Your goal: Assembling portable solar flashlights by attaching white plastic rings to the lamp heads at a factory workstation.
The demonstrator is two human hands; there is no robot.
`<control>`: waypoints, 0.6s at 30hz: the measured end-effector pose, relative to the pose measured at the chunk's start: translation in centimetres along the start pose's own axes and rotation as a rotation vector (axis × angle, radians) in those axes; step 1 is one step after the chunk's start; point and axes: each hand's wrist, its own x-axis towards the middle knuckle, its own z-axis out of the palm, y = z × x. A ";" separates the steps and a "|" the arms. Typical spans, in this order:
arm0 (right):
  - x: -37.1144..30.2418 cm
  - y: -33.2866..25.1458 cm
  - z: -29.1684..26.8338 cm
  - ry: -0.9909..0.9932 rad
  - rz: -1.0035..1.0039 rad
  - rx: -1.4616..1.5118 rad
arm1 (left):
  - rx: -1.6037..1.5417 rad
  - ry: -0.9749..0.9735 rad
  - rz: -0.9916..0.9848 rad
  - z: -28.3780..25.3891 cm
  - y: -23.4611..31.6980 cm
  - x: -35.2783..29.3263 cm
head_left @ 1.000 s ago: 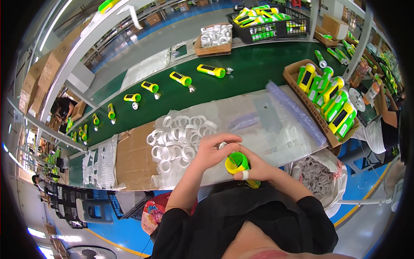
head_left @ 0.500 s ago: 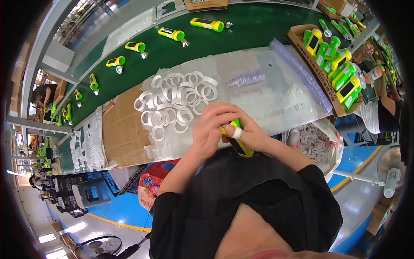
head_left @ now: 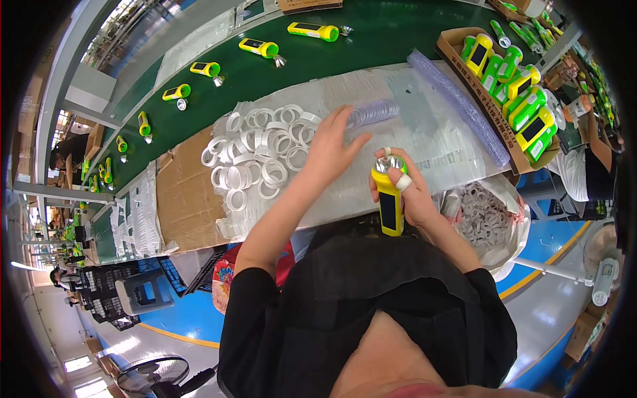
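My right hand (head_left: 415,196) is wrapped round a yellow flashlight (head_left: 391,212) with a black panel, held upright near the bench's front edge. Its shiny round reflector (head_left: 390,163) faces up at the top. White tape circles two of that hand's fingers. My left hand (head_left: 328,152) is over the bench with thumb and fingers apart. Its fingertips are at the left end of a row of clear plastic discs (head_left: 377,113); whether they touch it I cannot tell. To the left of that hand lies a pile of white rings (head_left: 255,149).
Several flashlights with loose reflector heads lie along the green belt (head_left: 371,33) beyond. At right, a cardboard box (head_left: 474,89) holds green and yellow flashlights, beside a long clear disc roll (head_left: 458,109). A bag of small pale parts (head_left: 484,215) hangs below. A person (head_left: 574,172) is at far right.
My hands were together round the flashlight. Now the left has let go and moved up to the clear discs, while the right holds the flashlight upright, slightly further right.
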 end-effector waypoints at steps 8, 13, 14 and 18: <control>0.2 -0.2 -1.9 -0.007 -0.004 0.012 | 0.340 -0.200 -0.052 0.1 -4.0 1.7; 1.0 -0.7 -2.0 -0.011 0.016 -0.012 | 0.304 -0.155 -0.020 -0.2 -4.4 1.8; 1.1 -0.8 -2.0 -0.015 0.016 -0.024 | 0.293 -0.137 -0.015 -0.3 -4.5 1.8; 1.7 -0.9 -2.1 -0.014 0.010 -0.033 | 0.160 -0.107 -0.017 -1.0 -4.0 2.0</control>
